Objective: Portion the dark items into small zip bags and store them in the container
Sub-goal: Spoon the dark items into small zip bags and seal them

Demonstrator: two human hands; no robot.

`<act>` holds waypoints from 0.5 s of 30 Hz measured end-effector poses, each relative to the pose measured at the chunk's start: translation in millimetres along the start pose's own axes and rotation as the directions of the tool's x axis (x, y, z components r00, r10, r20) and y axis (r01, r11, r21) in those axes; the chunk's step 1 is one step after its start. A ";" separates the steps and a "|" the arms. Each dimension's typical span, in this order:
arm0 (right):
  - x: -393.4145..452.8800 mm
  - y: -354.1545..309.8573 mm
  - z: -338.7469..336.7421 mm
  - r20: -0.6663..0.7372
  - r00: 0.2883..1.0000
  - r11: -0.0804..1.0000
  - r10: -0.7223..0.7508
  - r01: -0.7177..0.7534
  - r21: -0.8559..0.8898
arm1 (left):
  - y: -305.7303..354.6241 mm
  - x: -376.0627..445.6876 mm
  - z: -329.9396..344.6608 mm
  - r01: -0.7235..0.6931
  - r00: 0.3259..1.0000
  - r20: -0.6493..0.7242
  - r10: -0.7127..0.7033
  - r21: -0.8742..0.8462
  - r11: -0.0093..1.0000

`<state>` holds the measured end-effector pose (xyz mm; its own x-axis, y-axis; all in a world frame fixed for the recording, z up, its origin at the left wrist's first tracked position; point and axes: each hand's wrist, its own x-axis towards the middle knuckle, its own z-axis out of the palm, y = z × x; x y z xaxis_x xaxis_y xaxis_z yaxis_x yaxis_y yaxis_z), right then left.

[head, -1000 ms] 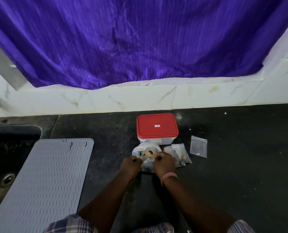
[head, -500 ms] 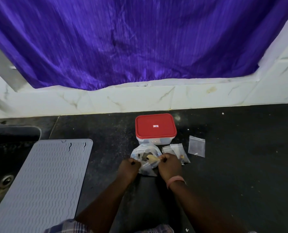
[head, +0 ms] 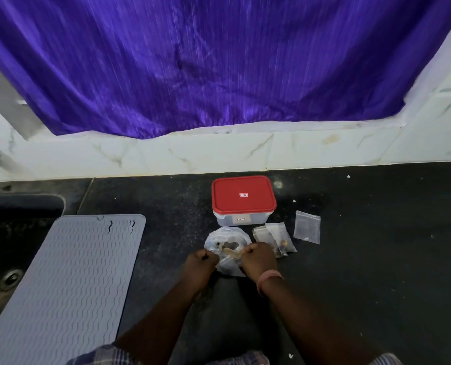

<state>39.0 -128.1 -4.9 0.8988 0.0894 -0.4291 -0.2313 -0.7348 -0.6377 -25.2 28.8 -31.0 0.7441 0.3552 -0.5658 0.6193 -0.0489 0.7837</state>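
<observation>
The curtain (head: 206,61) is deep purple with fine vertical streaks and a sheen. Below it the wall tiles (head: 219,151) are white, veined with thin grey and tan lines like marble. The worktop (head: 377,259) is black, flecked with pale specks. The mat (head: 66,280) is plain grey-blue with rows of wavy ridges. The box (head: 241,219) is clear and frosty, its lid (head: 242,194) bright red with a small white label. The zip bags (head: 307,226) are clear. A pink band (head: 269,279) circles the right wrist, and the sleeves (head: 100,355) are checked in blue, white and brown.
</observation>
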 end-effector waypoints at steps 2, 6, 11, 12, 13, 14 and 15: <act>-0.8 3.4 -1.6 0.026 0.999 1.000 0.029 -0.029 -0.003 | -0.3 -2.7 1.6 -0.011 1.000 -0.003 0.011 -0.040 0.999; -9.0 0.5 -2.3 -0.037 0.983 0.960 -0.178 0.166 -0.224 | -2.9 -6.9 2.2 -0.033 0.999 -0.025 0.030 -0.124 0.992; -15.7 -1.1 5.1 -0.076 0.981 0.981 -0.176 0.168 -0.096 | -6.0 -8.0 3.2 0.040 0.999 -0.012 -0.049 -0.403 0.914; -12.3 0.3 6.7 -0.054 0.995 0.997 -0.083 0.083 0.005 | -5.0 -8.5 3.4 0.054 0.998 0.003 -0.058 -0.422 0.905; -8.7 3.6 8.6 -0.023 1.000 0.995 -0.013 0.015 0.097 | -4.2 -9.0 4.6 0.060 0.998 0.015 -0.059 -0.427 0.902; -5.1 7.4 8.9 0.036 0.998 0.993 0.055 -0.059 0.106 | -2.2 -10.0 5.3 0.057 0.998 0.020 -0.054 -0.410 0.910; 0.3 13.6 9.9 0.059 0.988 0.977 0.140 -0.148 0.152 | -1.4 -9.5 6.1 0.049 0.999 0.015 -0.046 -0.385 0.922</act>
<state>32.5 -131.3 -20.0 0.8341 0.0247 -0.5511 -0.4156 -0.6287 -0.6572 -31.5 19.8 -28.3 0.7183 0.3427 -0.6055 0.5107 0.3313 0.7933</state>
